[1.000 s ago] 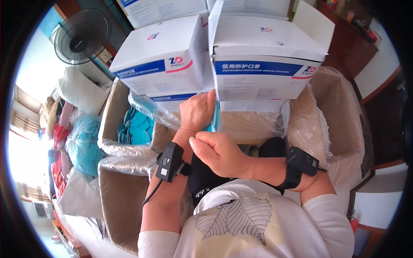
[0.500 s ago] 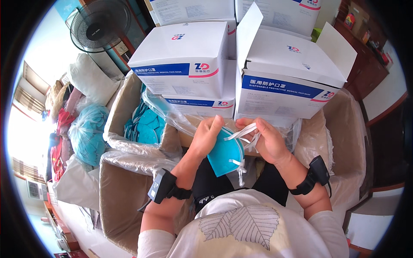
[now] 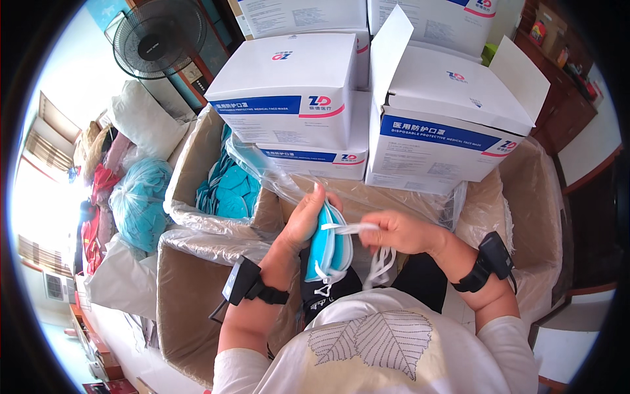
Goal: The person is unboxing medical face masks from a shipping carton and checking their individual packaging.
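Observation:
Above my lap, my left hand (image 3: pixel 306 217) grips the upper left side of a blue face mask (image 3: pixel 323 249) with white edging. The mask is turned partly edge-on, its opening toward the right. My right hand (image 3: pixel 400 231), slightly smeared by motion, is closed on the mask's white strap (image 3: pixel 348 228), which is drawn out sideways from the mask. Loose ends of white strap (image 3: pixel 382 266) dangle below that hand. A white strap knot hangs from the mask's lower end.
Ahead stand stacked white cartons (image 3: pixel 282 88), one open-flapped carton (image 3: pixel 453 125) at right. Left is a plastic-lined box (image 3: pixel 180 210) holding many blue masks (image 3: pixel 233 190); nearer sits another lined box (image 3: pixel 190 308). A large lined box (image 3: pixel 535 223) stands right. Beyond are a bagged blue bundle (image 3: pixel 141 197) and a fan (image 3: pixel 157 43).
The mask has turned from facing up to nearly edge-on. My right hand has moved down with the strap, pulling it out to the right.

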Motion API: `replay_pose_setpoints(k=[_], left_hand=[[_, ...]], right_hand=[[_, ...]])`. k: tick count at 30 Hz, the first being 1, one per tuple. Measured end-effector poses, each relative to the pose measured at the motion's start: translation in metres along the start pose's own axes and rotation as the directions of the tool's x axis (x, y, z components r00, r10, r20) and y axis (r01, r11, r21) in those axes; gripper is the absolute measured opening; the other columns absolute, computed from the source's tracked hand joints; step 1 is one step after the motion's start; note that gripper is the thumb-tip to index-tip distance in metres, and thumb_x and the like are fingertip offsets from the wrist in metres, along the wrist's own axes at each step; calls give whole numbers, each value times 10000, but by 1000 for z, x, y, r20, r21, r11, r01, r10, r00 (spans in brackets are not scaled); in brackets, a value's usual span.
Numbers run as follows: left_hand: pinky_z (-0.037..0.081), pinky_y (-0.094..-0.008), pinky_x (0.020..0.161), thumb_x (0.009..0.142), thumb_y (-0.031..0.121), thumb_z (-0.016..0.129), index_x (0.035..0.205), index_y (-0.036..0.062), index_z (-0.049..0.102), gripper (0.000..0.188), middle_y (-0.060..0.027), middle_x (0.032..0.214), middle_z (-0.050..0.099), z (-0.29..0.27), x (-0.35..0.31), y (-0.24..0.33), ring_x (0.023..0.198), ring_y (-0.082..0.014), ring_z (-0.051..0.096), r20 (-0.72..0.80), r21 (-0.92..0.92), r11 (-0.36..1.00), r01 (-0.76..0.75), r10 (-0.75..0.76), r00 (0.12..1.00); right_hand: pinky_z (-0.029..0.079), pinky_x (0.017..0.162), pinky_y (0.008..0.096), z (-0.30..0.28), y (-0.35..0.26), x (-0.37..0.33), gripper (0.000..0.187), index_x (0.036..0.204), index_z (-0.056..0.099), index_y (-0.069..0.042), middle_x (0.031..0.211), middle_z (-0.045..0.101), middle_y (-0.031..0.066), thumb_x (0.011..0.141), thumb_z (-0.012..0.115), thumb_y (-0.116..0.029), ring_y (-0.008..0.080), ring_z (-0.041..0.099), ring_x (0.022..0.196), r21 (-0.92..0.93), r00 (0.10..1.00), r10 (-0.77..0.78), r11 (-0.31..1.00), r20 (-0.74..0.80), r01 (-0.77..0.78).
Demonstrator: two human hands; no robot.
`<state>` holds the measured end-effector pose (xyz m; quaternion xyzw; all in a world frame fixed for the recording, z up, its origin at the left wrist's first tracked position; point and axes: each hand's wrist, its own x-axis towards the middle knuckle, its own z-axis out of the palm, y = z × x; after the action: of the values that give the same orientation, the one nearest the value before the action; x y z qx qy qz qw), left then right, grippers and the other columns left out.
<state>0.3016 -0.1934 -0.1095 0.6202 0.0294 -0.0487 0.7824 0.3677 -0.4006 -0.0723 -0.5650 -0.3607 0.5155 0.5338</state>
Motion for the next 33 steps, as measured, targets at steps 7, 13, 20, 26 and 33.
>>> replay_pose_setpoints(k=[7, 13, 20, 26, 33], left_hand=[[433, -265, 630, 934, 413, 440, 840, 19, 623, 444, 44, 733, 567, 20, 15, -14, 701, -80, 524, -66, 224, 963, 147, -136, 989], [425, -380, 538, 928, 402, 423, 705, 48, 607, 457, -156, 614, 590, -1, 28, -29, 561, -297, 566, -271, 536, 825, -179, 369, 889], [410, -444, 511, 895, 357, 473, 626, 42, 562, 424, -173, 607, 563, -3, 23, 48, 588, -371, 553, -258, 946, 313, 84, 571, 779], [425, -448, 501, 900, 331, 448, 614, 42, 555, 421, -165, 633, 584, -23, 53, 41, 610, -363, 573, -158, 976, 218, 27, 608, 778], [398, -417, 579, 915, 470, 364, 736, -66, 595, 611, -197, 647, 594, -124, 3, 28, 602, -330, 555, -645, 756, 582, 300, 582, 495]], right_hand=[[416, 734, 261, 31, -18, 22, 223, 772, 516, -37, 829, 567, 46, 919, 471, -199, 136, 526, 778, -315, 899, -433, 864, -70, 392], [383, 606, 259, 43, -36, 64, 297, 727, 501, -42, 677, 491, 21, 943, 434, -234, 98, 458, 632, -127, 888, -373, 928, -269, 351], [341, 513, 267, 97, -51, 76, 374, 659, 463, 1, 545, 370, 6, 948, 425, -233, 84, 359, 554, -337, 655, -583, 812, -481, 476], [308, 460, 293, 94, -56, 67, 380, 627, 426, -15, 533, 352, -2, 945, 424, -223, 90, 334, 511, -200, 691, -496, 861, -526, 467], [322, 495, 289, 42, -31, 33, 318, 670, 449, -79, 570, 406, 3, 910, 448, -288, 121, 383, 511, -558, 554, -653, 747, -516, 361]])
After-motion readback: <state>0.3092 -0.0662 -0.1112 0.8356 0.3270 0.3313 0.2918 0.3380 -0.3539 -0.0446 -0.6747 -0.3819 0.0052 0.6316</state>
